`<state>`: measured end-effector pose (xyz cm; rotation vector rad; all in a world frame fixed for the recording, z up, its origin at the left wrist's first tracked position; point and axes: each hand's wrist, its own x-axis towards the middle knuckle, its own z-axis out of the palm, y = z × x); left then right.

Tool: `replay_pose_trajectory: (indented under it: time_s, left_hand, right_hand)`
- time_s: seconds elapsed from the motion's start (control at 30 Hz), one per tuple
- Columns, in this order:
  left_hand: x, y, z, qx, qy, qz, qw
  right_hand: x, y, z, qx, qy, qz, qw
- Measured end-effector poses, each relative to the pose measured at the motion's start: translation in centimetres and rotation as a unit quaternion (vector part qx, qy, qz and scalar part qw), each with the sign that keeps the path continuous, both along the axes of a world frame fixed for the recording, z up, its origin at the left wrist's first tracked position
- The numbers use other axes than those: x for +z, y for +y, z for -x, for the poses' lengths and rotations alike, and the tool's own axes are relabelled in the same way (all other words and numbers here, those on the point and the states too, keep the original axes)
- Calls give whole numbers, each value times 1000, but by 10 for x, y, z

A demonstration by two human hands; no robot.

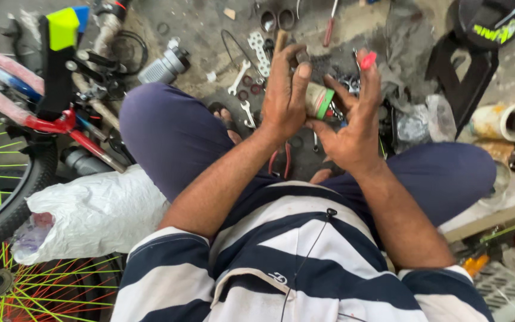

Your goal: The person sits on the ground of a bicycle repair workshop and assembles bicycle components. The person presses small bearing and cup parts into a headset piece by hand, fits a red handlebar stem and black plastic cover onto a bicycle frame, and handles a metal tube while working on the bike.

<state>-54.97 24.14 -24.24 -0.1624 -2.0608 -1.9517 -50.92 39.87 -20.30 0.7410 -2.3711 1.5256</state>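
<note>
I sit low with both knees spread, hands raised over the floor. My left hand grips the top of a small cream tin with a green band. My right hand supports the tin from below and the right, fingers spread upward. One right fingertip carries a red cap or smear. Both hands are grimy. The tin lies tilted between the palms.
Spanners, rings and small parts litter the ground ahead. A bicycle frame and a tyre with neon spokes stand at the left, a white plastic bag beside my left knee. Dirty cans and a black stool are at the right.
</note>
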Motion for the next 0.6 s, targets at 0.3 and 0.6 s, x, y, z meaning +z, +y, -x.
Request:
replay_pose_trajectory:
  time_s: [0.3,0.6]
  left_hand:
    - [-32,16,39,4,-137,-90,986]
    - [-41,23,74,-167,-204,-315,912]
  right_hand:
    - [-36,36,60,-41,-43,-42,997]
    - [-148,98,122,-183,-189,-369,892]
